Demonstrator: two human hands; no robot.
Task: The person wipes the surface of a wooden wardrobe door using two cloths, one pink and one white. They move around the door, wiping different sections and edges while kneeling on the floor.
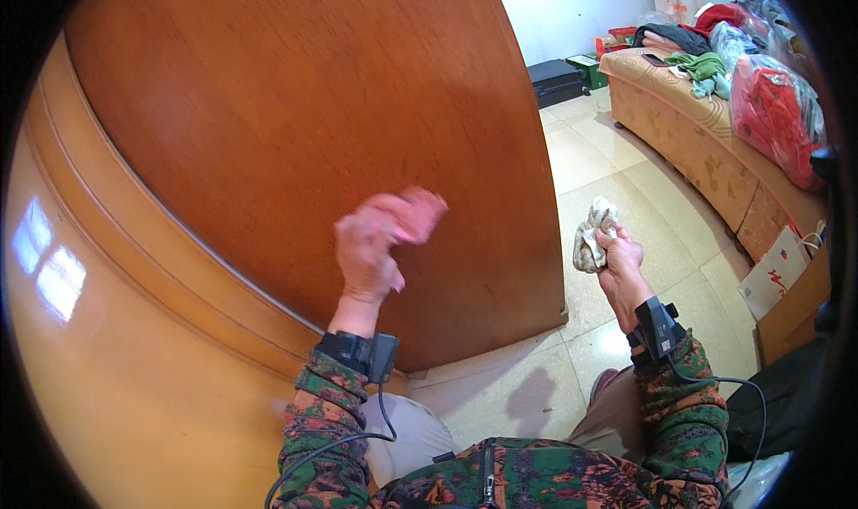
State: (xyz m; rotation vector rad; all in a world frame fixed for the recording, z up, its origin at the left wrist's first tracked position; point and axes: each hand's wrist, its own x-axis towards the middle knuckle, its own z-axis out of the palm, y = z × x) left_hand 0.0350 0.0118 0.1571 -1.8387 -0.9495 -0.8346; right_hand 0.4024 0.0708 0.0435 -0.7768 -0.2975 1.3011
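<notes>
My left hand (365, 257), blurred, holds a folded pink cloth (419, 215) in front of a reddish-brown wooden door (322, 107). Whether the cloth touches the door surface I cannot tell. To the right, past the door's free edge, my right hand (622, 253) grips a crumpled off-white cloth (590, 244) with grey-brown stains, its thumb pressed on top. That bundle is held up over the tiled floor (637, 200). Each wrist wears a black strapped device with a cable.
A lighter glossy wood panel (134, 375) runs along the left. A patterned upholstered bed or couch (677, 113) at right bears clothes, a phone (654, 60) and a plastic bag of red fabric (774, 117). A black case (556, 81) and a white paper bag (774, 274) stand on the floor.
</notes>
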